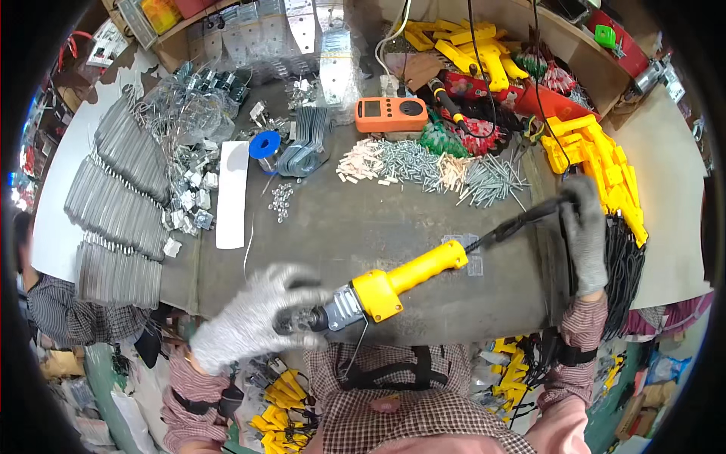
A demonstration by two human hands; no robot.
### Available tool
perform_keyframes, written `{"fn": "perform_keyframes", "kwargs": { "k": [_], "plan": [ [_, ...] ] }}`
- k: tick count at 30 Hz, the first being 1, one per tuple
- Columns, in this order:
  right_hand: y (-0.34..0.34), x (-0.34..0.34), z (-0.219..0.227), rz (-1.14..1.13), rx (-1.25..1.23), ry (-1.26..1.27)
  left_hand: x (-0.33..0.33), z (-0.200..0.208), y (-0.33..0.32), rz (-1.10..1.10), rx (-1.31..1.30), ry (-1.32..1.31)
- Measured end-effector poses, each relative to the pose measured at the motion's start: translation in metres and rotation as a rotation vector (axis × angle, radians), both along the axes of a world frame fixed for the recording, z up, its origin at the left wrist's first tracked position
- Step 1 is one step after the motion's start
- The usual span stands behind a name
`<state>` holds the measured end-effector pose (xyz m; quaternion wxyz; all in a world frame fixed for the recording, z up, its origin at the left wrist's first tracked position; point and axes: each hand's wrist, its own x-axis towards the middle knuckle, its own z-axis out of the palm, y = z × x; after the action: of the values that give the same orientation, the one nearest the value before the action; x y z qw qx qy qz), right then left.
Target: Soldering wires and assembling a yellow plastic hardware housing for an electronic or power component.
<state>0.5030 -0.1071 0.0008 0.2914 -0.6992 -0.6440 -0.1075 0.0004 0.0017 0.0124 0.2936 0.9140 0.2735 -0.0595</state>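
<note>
A yellow-handled electric tool [412, 274] lies slantwise across the near part of the worktable. Its metal-plated head points left, and a thin bent wire hangs from below it. My left hand [253, 314], in a grey glove, is curled around the dark end of that head, its fingers slightly blurred. From the handle's other end a black cord [514, 225] runs up to the right. My gloved right hand [584, 234] is closed on this cord, beside a pile of yellow handle parts [597, 163] and hanging black cords [624, 265].
Stacked metal strips [113, 197] and small metal fittings line the left side. An orange meter [391, 114], screws [491, 181], pale small pieces [359, 160] and a blue spool [265, 144] stand along the back. A white strip [231, 194] lies left of the middle.
</note>
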Motion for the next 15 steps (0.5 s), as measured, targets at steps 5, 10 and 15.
{"fn": "perform_keyframes", "kwargs": {
  "k": [5,10,15],
  "plan": [
    [0.041,-0.151,0.132,0.369,0.351,-0.057,0.111,0.096,-0.007,0.106,0.078,-0.912],
    [0.052,-0.229,0.177,0.930,0.336,0.519,0.052,0.139,-0.040,0.862,0.017,-1.061],
    [0.006,-0.155,0.068,0.525,-0.206,0.690,-0.207,0.094,-0.130,0.842,-0.138,-1.446]
  ]
}}
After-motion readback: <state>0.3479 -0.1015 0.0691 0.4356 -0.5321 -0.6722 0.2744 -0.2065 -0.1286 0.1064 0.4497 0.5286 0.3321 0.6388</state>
